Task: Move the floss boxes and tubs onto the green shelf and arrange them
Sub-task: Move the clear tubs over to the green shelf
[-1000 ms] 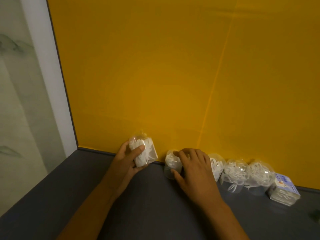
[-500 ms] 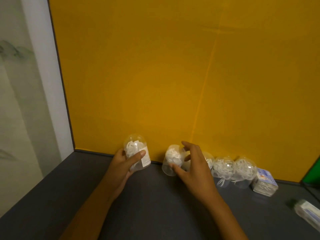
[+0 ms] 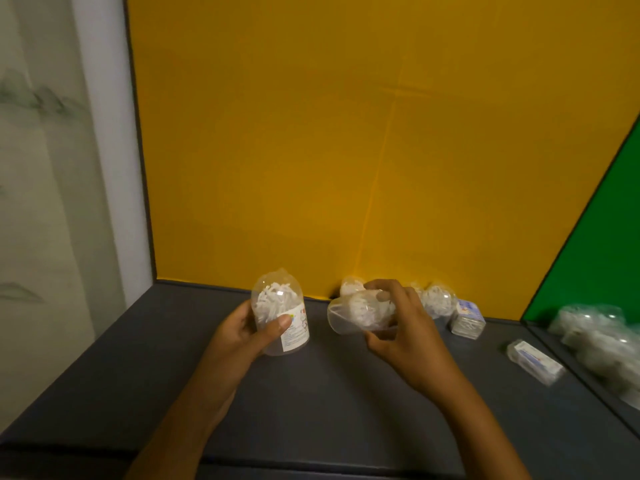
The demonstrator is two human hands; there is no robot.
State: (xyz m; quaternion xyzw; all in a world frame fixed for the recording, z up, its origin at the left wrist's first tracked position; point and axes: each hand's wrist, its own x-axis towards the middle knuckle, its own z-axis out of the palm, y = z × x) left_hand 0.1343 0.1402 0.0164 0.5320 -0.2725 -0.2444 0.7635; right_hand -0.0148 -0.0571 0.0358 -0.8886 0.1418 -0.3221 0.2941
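Head view, taken looking down over both hands. Your left hand point(image 3: 242, 332) is wrapped around an upright clear tub point(image 3: 281, 315) of white floss picks, thumb across its paper label. Your right hand point(image 3: 398, 327) pinches a second tub point(image 3: 360, 311) tipped on its side, open-looking end toward your left grip. Both are held above the grey shelf point(image 3: 311, 403).

Judged handling: light, thin-walled plastic, smooth and liable to slip or dent; hold each at mid-body, on the label where there is one.

Behind your right fingers, further tubs point(image 3: 438, 299) are largely hidden. Beyond them a floss box point(image 3: 467, 318) stands at the yellow wall point(image 3: 346, 150); another box point(image 3: 535, 362) lies toward the green shelf point(image 3: 602, 254), whose contents are blurred and cut off.
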